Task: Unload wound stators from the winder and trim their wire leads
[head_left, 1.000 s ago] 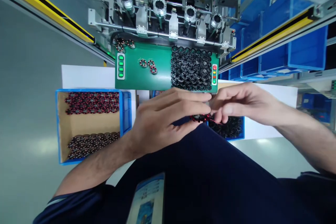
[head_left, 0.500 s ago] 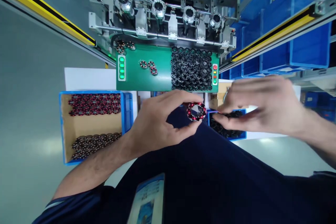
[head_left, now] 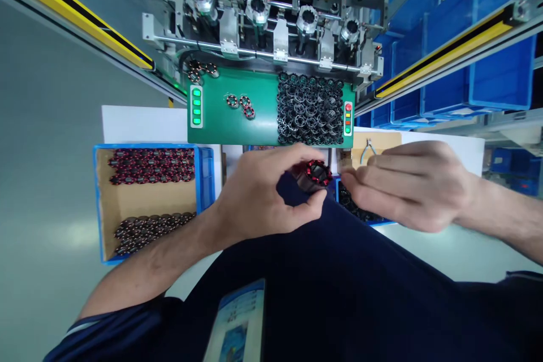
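A ring-shaped motor stator (head_left: 313, 176) with red windings sits between the thumb and fingers of my left hand (head_left: 265, 192), tilted so its wound end and side both show. Just to the right, my right hand (head_left: 411, 184) is closed, with thumb and forefinger pinched close to the stator. Whatever those fingertips hold is hidden or too small to make out. Beneath the right hand, a small blue bin (head_left: 360, 206) of black parts is partly covered. Cutting pliers (head_left: 367, 150) with light blue handles lie just beyond its knuckles.
A green machine deck (head_left: 263, 124) carries several loose stators (head_left: 245, 102) and a block of black rings (head_left: 310, 110). Behind it stand metal fixtures (head_left: 257, 8). At left, a blue crate (head_left: 98, 203) holds rows of stators. Yellow-striped rails (head_left: 445, 54) flank the machine.
My right hand has moved down and left, its fingertips nearer the stator, uncovering the pliers. The stator in my left hand has tilted, so its side now shows.
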Demonstrator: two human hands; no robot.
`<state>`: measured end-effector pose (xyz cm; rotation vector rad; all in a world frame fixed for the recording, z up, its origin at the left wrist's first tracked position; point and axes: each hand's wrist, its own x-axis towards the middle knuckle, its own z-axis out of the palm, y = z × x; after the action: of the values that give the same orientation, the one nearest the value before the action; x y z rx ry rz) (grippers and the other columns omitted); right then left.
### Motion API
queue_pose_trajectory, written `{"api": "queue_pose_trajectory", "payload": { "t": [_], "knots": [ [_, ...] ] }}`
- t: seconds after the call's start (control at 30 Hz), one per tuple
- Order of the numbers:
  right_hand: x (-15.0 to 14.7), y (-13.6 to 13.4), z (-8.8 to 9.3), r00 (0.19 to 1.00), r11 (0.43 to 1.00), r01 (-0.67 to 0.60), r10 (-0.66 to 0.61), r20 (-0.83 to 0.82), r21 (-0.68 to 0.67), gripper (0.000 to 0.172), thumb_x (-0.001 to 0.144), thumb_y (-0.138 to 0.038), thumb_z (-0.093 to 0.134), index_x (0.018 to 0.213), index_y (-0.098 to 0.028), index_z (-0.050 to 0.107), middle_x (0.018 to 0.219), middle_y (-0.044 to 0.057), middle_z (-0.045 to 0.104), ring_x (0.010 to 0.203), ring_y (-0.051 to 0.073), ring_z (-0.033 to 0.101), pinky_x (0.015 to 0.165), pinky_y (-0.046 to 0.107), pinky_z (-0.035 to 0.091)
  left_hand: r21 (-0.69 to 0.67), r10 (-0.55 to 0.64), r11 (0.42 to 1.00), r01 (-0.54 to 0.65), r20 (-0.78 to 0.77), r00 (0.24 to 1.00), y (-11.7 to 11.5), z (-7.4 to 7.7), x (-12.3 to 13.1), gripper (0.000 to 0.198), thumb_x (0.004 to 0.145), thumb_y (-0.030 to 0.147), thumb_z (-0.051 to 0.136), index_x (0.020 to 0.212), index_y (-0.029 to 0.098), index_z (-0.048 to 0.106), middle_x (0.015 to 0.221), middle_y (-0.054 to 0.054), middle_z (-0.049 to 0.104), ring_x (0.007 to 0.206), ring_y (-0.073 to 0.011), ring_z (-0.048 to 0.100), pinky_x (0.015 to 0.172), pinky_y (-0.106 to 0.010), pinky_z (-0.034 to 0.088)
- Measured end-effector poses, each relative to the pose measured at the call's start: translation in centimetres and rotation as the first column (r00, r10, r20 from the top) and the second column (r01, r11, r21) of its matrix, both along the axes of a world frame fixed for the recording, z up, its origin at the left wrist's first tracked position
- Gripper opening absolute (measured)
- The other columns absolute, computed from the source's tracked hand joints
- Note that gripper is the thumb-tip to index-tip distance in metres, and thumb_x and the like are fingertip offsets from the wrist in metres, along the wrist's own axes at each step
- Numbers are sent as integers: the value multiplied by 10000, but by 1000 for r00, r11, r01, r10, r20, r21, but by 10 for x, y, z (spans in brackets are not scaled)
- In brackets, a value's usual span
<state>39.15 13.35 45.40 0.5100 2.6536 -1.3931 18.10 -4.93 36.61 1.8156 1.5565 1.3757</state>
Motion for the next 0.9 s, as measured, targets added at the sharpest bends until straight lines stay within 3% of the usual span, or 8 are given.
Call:
{"api": "queue_pose_trajectory", "payload": {
  "t": [0.1,0.17,0.33,0.53,0.67,0.73,0.8,0.9],
  "knots": [
    [2,10,15,999,999,17,-18,33,32,320,975,-485,1018,847,-291,800,774,-10,729,685,163,654,622,319,549,19,10,1000,-11,36,999,-4,-2,-1,330,1026,178,843,1328,280,756,1223,-23,899,1029,-194,890,961,-308,775],
    [0,17,17,989,980,90,-68,129,-176,445,831,-585,1120,967,-268,839,966,30,837,826,195,777,639,296,631,171,100,982,-83,-90,991,-6,-6,-2,317,1059,133,831,1311,315,765,1347,-28,884,1185,-217,887,1134,-374,760],
    [-5,10,-9,917,716,245,48,396,-653,537,1008,-730,924,1005,-195,883,802,18,813,635,144,752,521,241,605,358,87,934,15,-269,959,-3,-12,-6,280,1092,126,788,1208,380,781,1309,63,885,1161,-189,893,1164,-391,764],
    [5,-6,-11,991,973,70,-43,126,-222,405,1122,-562,857,823,-288,844,618,-46,658,494,117,555,502,289,509,64,-1,998,8,-104,995,-4,-5,1,361,1022,200,865,1353,316,782,1207,0,895,1051,-224,899,1022,-366,781],
    [12,7,10,999,1000,24,-24,22,13,315,975,-486,1036,803,-307,842,775,-6,727,695,158,653,633,298,589,-15,-7,1000,7,12,1000,-10,-6,3,352,1024,171,854,1345,284,762,1241,-20,893,1055,-195,887,964,-305,770],
    [15,14,12,996,991,74,-67,63,-116,402,856,-582,1113,1012,-282,896,1010,39,816,879,193,767,703,290,681,131,63,990,-49,-109,992,-12,-9,1,333,1040,114,847,1311,292,771,1342,-49,881,1187,-222,884,1133,-381,759],
    [16,15,5,967,876,190,-90,237,-443,554,873,-687,1067,1143,-234,899,1115,80,842,966,221,825,703,289,732,274,128,960,-63,-226,966,-12,-11,0,317,1051,76,825,1255,312,772,1358,-31,883,1193,-224,889,1218,-439,742],
    [14,5,-15,895,569,380,-27,445,-729,548,968,-708,977,1149,-194,917,987,64,858,774,171,799,583,248,694,414,182,910,-32,-328,927,-8,-10,0,288,1075,92,785,1153,369,776,1253,66,896,1110,-188,905,1150,-400,778]
  ]
}}
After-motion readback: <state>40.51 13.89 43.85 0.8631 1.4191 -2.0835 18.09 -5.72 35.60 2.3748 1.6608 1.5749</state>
